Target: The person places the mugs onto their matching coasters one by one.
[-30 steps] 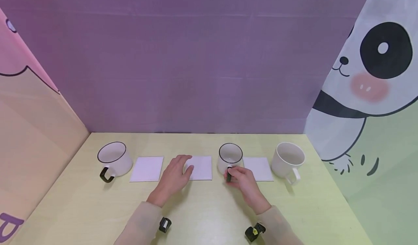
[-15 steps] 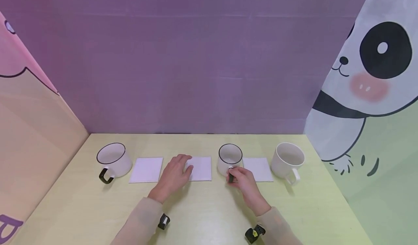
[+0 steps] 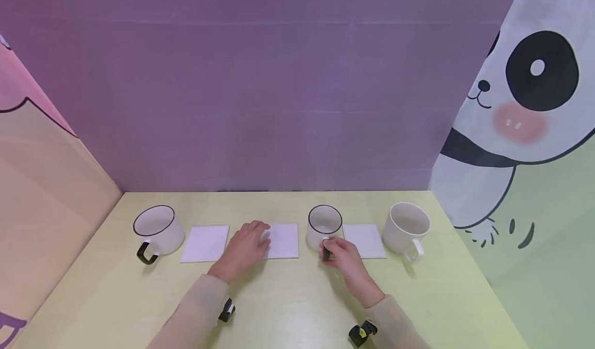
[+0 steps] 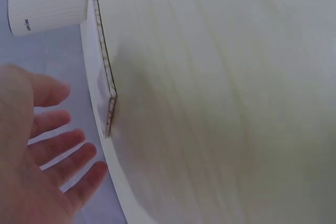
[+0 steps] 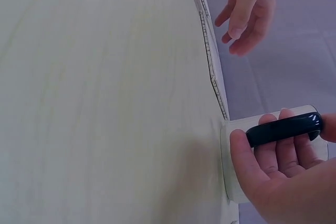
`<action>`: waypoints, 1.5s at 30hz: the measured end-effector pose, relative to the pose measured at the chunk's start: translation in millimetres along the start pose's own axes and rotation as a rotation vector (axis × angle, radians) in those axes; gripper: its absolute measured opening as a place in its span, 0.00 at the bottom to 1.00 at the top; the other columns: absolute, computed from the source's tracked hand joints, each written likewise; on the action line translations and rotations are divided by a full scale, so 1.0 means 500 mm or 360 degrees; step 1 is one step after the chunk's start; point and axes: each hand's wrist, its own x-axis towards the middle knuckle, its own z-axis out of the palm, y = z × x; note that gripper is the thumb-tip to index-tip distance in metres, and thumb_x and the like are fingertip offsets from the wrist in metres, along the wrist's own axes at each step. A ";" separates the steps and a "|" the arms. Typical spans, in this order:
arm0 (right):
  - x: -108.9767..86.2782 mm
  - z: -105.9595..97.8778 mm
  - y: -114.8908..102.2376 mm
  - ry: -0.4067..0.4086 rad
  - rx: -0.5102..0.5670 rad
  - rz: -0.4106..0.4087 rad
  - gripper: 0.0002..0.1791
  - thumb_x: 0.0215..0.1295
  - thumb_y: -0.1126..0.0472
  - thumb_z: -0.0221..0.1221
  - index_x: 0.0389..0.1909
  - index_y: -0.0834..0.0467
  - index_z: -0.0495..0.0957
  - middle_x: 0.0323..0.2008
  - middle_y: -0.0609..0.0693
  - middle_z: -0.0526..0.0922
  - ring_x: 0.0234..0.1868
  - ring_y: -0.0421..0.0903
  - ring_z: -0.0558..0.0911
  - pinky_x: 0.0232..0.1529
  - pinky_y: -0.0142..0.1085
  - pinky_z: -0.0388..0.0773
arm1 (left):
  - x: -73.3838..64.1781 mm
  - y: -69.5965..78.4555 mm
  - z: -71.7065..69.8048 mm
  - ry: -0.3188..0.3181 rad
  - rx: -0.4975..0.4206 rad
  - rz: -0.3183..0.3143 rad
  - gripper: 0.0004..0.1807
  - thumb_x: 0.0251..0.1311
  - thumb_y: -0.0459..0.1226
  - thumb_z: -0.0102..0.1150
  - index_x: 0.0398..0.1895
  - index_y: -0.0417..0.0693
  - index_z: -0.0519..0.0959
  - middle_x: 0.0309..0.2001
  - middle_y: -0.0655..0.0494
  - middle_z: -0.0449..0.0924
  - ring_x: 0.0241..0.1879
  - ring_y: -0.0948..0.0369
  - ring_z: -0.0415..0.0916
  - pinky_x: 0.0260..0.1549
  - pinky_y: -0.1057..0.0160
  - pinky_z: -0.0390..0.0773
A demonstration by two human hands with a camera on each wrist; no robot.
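Note:
A white mug with a black rim stands between two flat white squares. My right hand holds its black handle; in the right wrist view the thumb and fingers close round that handle. Over the left edge of the middle white square, my left hand hovers with fingers spread and slightly bent, holding nothing. Whether its fingertips touch the square cannot be made out in the head view. In the left wrist view, the fingers appear apart from the table.
A larger black-rimmed white mug stands at the far left, an all-white mug at the right. More white squares lie left and right of the middle. A purple cloth wall rises behind the table.
The head view has turned slightly right. My left forearm has shifted a little to the left. The right hand keeps its hold on the mug's handle, and the mugs stay put.

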 end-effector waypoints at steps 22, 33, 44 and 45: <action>0.001 0.006 0.005 0.0013 0.0023 0.0015 0.10 0.74 0.66 0.52 0.41 0.71 0.77 0.31 0.51 0.80 0.33 0.45 0.80 0.46 0.42 0.81 | -0.003 -0.039 -0.004 -0.0203 0.0166 0.0118 0.22 0.65 0.38 0.64 0.59 0.37 0.77 0.62 0.44 0.76 0.61 0.45 0.72 0.61 0.44 0.72; -0.004 0.012 -0.013 0.0028 0.0067 0.0070 0.13 0.72 0.65 0.52 0.39 0.72 0.79 0.28 0.50 0.81 0.33 0.43 0.81 0.46 0.41 0.81 | -0.004 -0.046 -0.007 -0.0251 0.0138 0.0110 0.22 0.66 0.38 0.63 0.61 0.38 0.77 0.65 0.45 0.73 0.64 0.46 0.69 0.63 0.43 0.70; 0.002 0.004 -0.018 -0.0033 0.0220 0.0166 0.09 0.71 0.64 0.55 0.37 0.67 0.80 0.31 0.51 0.82 0.32 0.43 0.81 0.46 0.40 0.79 | -0.003 -0.038 -0.005 -0.0248 0.0136 0.0117 0.22 0.65 0.37 0.63 0.61 0.38 0.77 0.65 0.44 0.73 0.64 0.45 0.70 0.63 0.43 0.70; 0.002 0.004 -0.018 -0.0037 0.0220 0.0163 0.09 0.71 0.64 0.55 0.38 0.67 0.80 0.31 0.51 0.82 0.33 0.43 0.81 0.46 0.39 0.79 | -0.003 -0.037 -0.006 -0.0256 0.0142 0.0113 0.22 0.66 0.37 0.63 0.61 0.39 0.77 0.66 0.44 0.73 0.65 0.45 0.70 0.63 0.43 0.70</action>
